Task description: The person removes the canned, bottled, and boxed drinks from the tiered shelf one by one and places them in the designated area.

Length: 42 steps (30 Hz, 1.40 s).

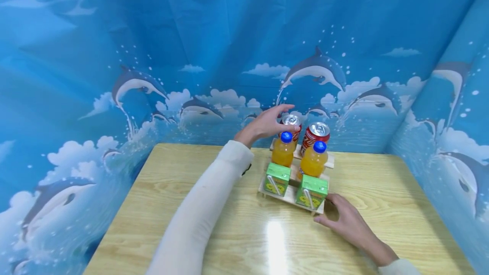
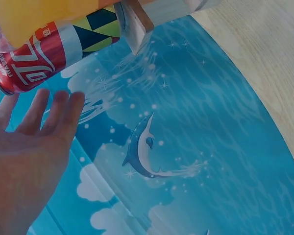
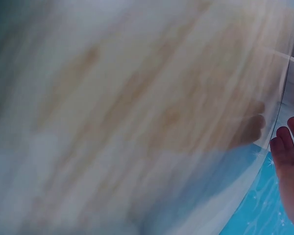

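My pale left sleeve (image 1: 202, 215) comes nearest, reaching past the wooden rack (image 1: 291, 194) on the table (image 1: 183, 190). My left hand (image 1: 263, 123) spans the left red can (image 1: 291, 120), thumb on the near side and fingers beyond, extended and not clenched; whether they touch it I can't tell. That can stands on the rear step beside the right red can (image 1: 315, 137), behind two orange bottles (image 1: 313, 162) and two green cartons (image 1: 311, 192). My right hand (image 1: 347, 222) curves loosely by the front right corner, gripping nothing. I judge I'm settling the left can; next calls for lifting my fingers clear without nudging the bottle.
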Each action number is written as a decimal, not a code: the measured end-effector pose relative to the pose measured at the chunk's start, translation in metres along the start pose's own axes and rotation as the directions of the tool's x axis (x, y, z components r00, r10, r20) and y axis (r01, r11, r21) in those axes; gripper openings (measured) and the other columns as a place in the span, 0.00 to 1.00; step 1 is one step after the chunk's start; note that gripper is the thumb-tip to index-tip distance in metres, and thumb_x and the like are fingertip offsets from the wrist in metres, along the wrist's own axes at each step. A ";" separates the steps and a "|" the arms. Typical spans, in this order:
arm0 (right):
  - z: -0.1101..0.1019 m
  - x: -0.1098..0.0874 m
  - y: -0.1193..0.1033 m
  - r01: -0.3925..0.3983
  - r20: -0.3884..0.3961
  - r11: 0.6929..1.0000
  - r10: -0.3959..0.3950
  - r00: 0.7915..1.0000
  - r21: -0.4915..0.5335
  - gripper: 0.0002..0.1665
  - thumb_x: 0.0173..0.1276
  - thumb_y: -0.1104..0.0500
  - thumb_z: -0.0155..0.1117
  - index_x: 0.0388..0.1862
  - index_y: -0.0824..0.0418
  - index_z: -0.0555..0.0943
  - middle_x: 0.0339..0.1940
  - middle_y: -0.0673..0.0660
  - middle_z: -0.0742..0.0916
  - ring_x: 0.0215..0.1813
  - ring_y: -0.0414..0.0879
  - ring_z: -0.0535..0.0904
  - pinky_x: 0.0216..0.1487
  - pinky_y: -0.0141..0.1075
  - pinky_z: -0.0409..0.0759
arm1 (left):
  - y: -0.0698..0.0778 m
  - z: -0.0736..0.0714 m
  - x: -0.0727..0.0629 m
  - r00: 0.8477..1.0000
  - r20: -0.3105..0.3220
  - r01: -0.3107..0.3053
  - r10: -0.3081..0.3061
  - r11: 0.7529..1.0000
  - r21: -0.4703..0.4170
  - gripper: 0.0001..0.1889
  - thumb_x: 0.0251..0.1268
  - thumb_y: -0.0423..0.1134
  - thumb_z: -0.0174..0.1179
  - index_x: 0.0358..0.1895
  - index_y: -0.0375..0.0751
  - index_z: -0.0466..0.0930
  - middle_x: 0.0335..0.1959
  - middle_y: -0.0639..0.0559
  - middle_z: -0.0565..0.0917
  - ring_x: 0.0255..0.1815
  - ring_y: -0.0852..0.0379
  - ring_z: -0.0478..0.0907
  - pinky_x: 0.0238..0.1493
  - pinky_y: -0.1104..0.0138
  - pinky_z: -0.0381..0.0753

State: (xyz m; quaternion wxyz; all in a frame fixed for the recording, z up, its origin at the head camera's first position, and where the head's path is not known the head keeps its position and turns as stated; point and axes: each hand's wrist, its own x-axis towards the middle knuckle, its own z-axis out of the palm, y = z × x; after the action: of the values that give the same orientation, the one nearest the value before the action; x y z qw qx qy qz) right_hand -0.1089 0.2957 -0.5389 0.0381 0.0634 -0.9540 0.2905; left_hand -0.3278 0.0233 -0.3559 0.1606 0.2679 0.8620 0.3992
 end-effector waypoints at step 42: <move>0.001 0.004 -0.004 0.001 0.003 1.000 -0.001 1.000 0.007 0.39 0.65 0.41 0.83 0.64 0.65 0.84 0.58 0.62 0.91 0.63 0.63 0.87 0.65 0.65 0.84 | -0.032 -0.011 -0.014 0.986 -0.169 -0.040 0.009 0.982 -0.184 0.35 0.71 0.55 0.75 0.77 0.51 0.74 0.67 0.50 0.82 0.63 0.52 0.82 0.67 0.55 0.87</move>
State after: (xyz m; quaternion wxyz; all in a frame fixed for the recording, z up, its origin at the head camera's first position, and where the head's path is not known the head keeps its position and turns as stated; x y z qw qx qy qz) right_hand -0.1127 0.2918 -0.5368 0.0365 0.0644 -0.9531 0.2935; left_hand -0.3323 -0.0089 -0.3732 0.1070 0.2276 0.8278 0.5014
